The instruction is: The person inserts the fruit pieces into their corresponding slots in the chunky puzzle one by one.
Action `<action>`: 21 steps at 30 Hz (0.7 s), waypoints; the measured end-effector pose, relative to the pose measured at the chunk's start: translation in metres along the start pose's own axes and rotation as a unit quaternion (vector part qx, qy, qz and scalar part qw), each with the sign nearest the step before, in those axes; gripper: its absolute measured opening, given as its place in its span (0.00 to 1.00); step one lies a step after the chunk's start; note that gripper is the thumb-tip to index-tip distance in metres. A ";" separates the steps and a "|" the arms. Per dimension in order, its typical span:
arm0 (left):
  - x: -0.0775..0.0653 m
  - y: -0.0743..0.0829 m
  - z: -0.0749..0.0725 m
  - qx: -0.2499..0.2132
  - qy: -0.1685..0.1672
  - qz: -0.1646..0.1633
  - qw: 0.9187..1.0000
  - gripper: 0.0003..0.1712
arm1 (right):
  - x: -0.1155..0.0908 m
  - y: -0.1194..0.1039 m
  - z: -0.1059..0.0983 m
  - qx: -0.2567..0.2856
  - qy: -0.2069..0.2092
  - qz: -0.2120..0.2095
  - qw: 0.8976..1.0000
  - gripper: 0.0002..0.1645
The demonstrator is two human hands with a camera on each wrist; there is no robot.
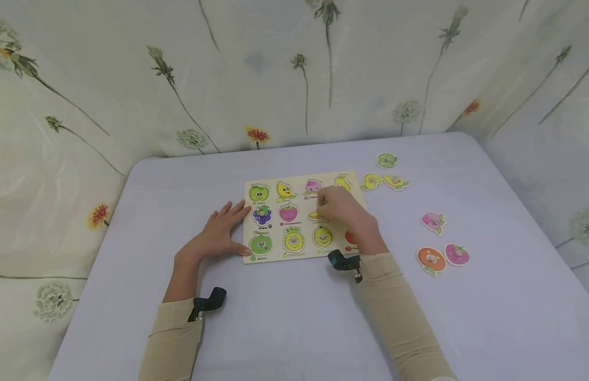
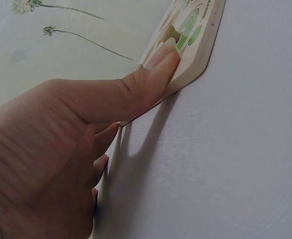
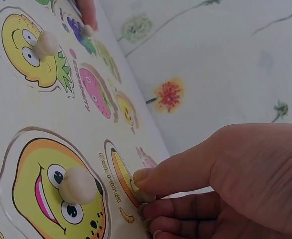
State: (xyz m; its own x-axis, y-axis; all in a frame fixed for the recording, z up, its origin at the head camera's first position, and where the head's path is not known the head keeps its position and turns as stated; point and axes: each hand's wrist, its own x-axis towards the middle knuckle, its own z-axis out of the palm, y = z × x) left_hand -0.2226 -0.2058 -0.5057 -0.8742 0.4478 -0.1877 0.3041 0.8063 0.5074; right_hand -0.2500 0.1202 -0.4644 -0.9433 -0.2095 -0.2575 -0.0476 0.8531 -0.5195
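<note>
A wooden fruit puzzle board (image 1: 299, 183) lies on the table. My right hand (image 1: 341, 205) is over its right half, and in the right wrist view the thumb and fingers pinch the knob of the banana piece (image 3: 120, 169) at the banana's outline. Beside that sit the lemon piece (image 3: 41, 179) and the pineapple piece (image 3: 24, 47), each with a round wooden knob. My left hand (image 1: 217, 233) rests at the board's left edge with fingers spread, its thumb on the corner near the melon piece (image 1: 261, 244). The right forearm partly hides the board's lower right corner.
To the right of the board lie loose pieces: a green one (image 1: 387, 160), two yellow ones, a pink one (image 1: 432, 222), an orange one (image 1: 431, 260) and a magenta one (image 1: 456, 254). A flowered curtain (image 1: 256, 69) hangs behind the table's far edge.
</note>
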 end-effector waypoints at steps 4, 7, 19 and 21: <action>0.000 0.000 0.001 -0.004 0.000 -0.001 1.000 0.67 | 0.000 -0.001 0.000 0.001 -0.006 -0.003 1.000 0.03; -0.001 0.000 0.002 -0.009 0.000 -0.002 1.000 0.67 | -0.001 -0.002 0.001 -0.003 -0.009 -0.003 1.000 0.04; -0.001 0.000 0.003 -0.007 0.008 0.002 1.000 0.67 | -0.003 0.004 -0.002 -0.006 -0.010 -0.006 1.000 0.03; -0.001 0.000 0.003 -0.007 0.008 0.002 1.000 0.67 | -0.002 0.004 -0.002 -0.006 -0.011 -0.009 1.000 0.03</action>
State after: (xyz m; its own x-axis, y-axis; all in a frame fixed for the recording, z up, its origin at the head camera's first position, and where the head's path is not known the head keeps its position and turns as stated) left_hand -0.2208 -0.2046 -0.5084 -0.8787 0.4451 -0.1727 0.3028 0.7992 0.5192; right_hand -0.2484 0.1250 -0.4644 -0.9349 -0.2351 -0.2657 -0.0689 0.8549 -0.5142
